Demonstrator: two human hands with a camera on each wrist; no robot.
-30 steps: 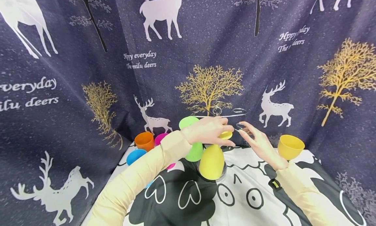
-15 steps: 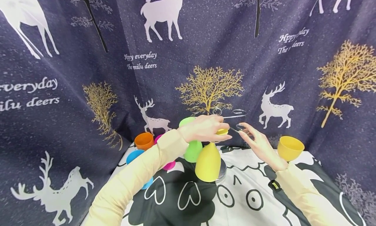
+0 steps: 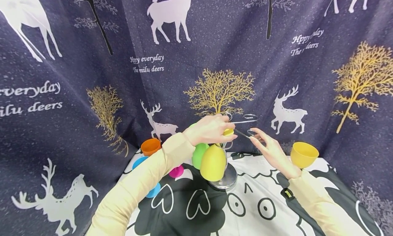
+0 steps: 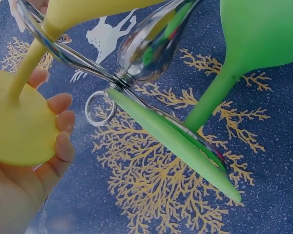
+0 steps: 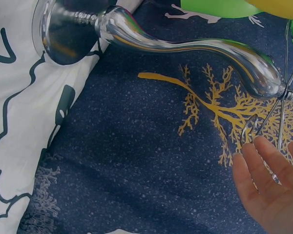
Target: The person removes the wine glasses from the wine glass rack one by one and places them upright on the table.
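My left hand (image 3: 210, 128) holds the round foot of a yellow plastic goblet (image 3: 213, 162), its bowl hanging down. In the left wrist view, fingers curl over the edge of that yellow foot (image 4: 19, 126), and the stem passes by a wire loop of a chrome rack (image 4: 88, 63). A green goblet (image 4: 263, 39) hangs foot-up on the neighbouring wire loop. My right hand (image 3: 271, 152) pinches a wire loop at the rack's right side. In the right wrist view the rack's curved chrome post (image 5: 185, 46) runs beside the right hand (image 5: 273, 190).
The rack's round chrome base (image 3: 228, 179) stands on the black-and-white cloth. Left lie an orange goblet (image 3: 150, 146), a blue goblet (image 3: 139, 161) and a magenta goblet's foot (image 3: 176, 171), partly behind the left sleeve. A yellow goblet (image 3: 304, 155) stands at right. Dark patterned fabric hangs behind.
My left hand and the yellow goblet have moved left and slightly up, uncovering more of the rack's base. The right hand has stayed at the wire loop.
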